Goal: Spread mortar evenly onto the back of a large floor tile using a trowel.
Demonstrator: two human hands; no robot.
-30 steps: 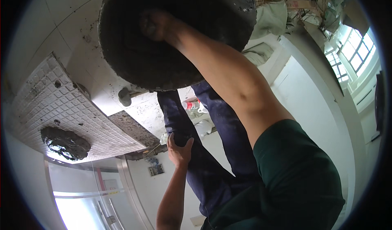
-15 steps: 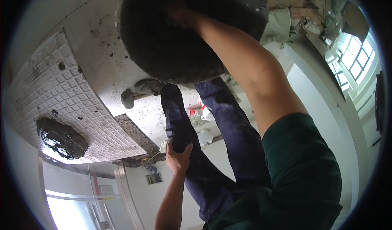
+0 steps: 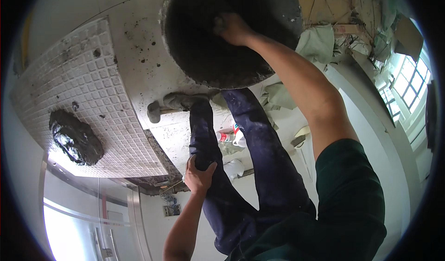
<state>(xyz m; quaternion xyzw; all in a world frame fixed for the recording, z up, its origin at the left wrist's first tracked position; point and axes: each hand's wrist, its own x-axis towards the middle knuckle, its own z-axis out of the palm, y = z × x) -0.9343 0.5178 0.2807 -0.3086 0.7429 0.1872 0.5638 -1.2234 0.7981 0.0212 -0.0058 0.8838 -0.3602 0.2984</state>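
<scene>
My right hand is down inside a large round bucket coated with dark mortar at the top centre, its fingers curled round something I cannot make out. My left hand rests open on my left thigh near the knee, thumb apart from the fingers. To the left lies a big pale tile with a raised grid on its face, bearing a wet grey lump of mortar. A mallet lies beside my left boot.
Green-grey sacks and broken cardboard debris lie at the upper right. A red-labelled plastic bottle is beyond my legs. A glass door is at lower left, a window at right.
The bucket and my right arm have shifted rightward in view, with the surroundings moving slightly as the camera moves. My left hand stays on my leg.
</scene>
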